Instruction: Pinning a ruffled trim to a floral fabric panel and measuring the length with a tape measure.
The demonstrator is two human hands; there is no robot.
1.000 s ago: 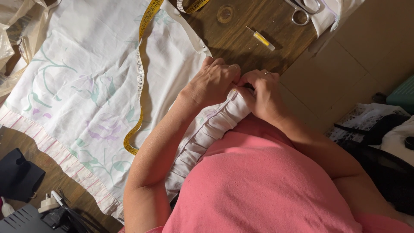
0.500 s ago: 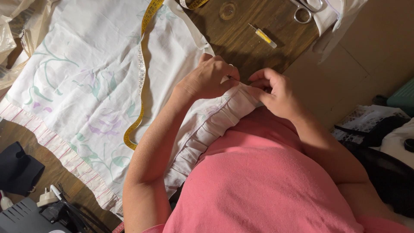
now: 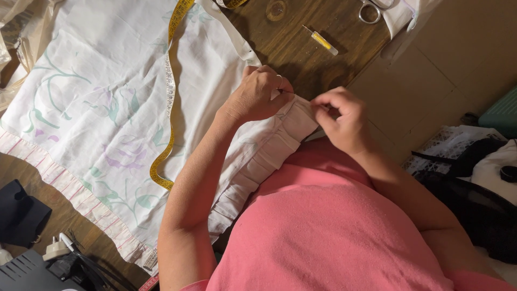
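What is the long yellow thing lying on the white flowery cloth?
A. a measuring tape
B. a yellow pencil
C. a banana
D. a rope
A: the measuring tape is a flat yellow strip with small marks along it, curving across the white cloth to the left of the left hand.

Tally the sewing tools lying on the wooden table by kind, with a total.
Yellow flexible measuring tape: 1
Metal scissors, partly cut off at the frame's top edge: 1
Small yellow-handled seam ripper: 1
Total: 3

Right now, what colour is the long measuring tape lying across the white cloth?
Yellow measuring tape, clearest in the head view.
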